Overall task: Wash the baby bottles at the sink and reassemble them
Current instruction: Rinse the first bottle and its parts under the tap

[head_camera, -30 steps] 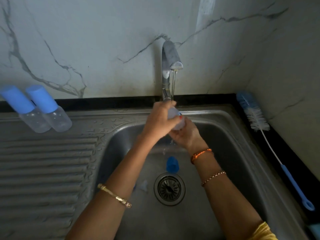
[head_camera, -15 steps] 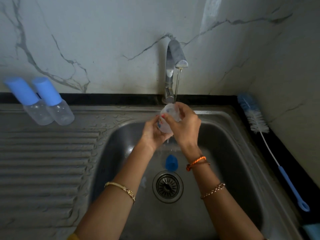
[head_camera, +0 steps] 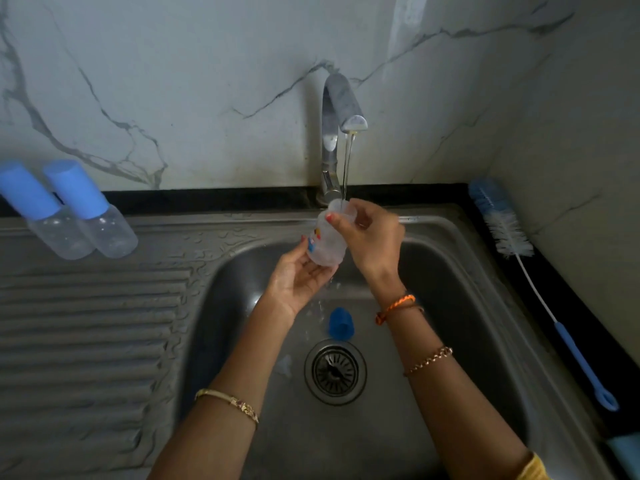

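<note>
Both hands meet above the back of the sink basin [head_camera: 460, 306], under the tap. The left hand [head_camera: 298, 275] is turned palm up, its fingers curled under the base of a clear baby bottle [head_camera: 327, 242] and cupping it. The right hand [head_camera: 372, 237] comes over from the right and pinches the bottle's neck between thumb and fingers, just below the open mouth. The bottle stands nearly upright, tilted slightly, and a thin stream from the tap [head_camera: 341, 109] runs into its mouth.

Below the hands the basin floor lies open around the drain [head_camera: 335, 371]; a blue cap [head_camera: 341, 323] sits just behind the drain, apart from both wrists.

The held bottle is translucent, with small coloured markings on its side. Two more bottles with blue caps [head_camera: 86, 213] lie side by side at the back left corner of the draining board. A bottle brush [head_camera: 509, 237] rests along the right edge of the counter.
</note>
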The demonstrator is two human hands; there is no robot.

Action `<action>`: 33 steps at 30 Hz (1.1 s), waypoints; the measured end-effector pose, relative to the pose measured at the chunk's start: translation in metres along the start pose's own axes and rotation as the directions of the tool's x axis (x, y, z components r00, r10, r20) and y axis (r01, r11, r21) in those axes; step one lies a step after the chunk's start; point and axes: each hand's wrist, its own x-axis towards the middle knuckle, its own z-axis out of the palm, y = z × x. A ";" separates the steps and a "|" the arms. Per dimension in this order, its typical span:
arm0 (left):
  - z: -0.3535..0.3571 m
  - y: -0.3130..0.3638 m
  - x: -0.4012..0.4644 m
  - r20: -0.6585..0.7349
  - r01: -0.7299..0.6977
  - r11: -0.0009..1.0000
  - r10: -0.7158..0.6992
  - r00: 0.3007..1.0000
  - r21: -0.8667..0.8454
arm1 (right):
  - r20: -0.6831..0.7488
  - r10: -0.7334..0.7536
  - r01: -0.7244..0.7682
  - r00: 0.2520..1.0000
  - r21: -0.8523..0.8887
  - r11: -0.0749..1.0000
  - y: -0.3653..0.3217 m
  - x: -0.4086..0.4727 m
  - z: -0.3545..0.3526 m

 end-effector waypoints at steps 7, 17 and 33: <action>-0.016 -0.006 -0.005 0.097 0.031 0.999 -0.027 0.995 -0.040 | 0.067 0.066 -0.068 0.996 0.025 0.997 0.013 0.001 -0.012; -0.012 -0.005 -0.004 -0.077 0.095 0.995 -0.094 0.993 0.015 | -0.009 0.033 -0.033 0.999 -0.010 0.999 0.011 -0.001 -0.003; 0.000 -0.015 -0.014 -0.121 0.001 1.000 0.002 0.993 0.029 | 0.116 -0.118 0.134 0.986 -0.141 0.981 -0.003 0.005 -0.008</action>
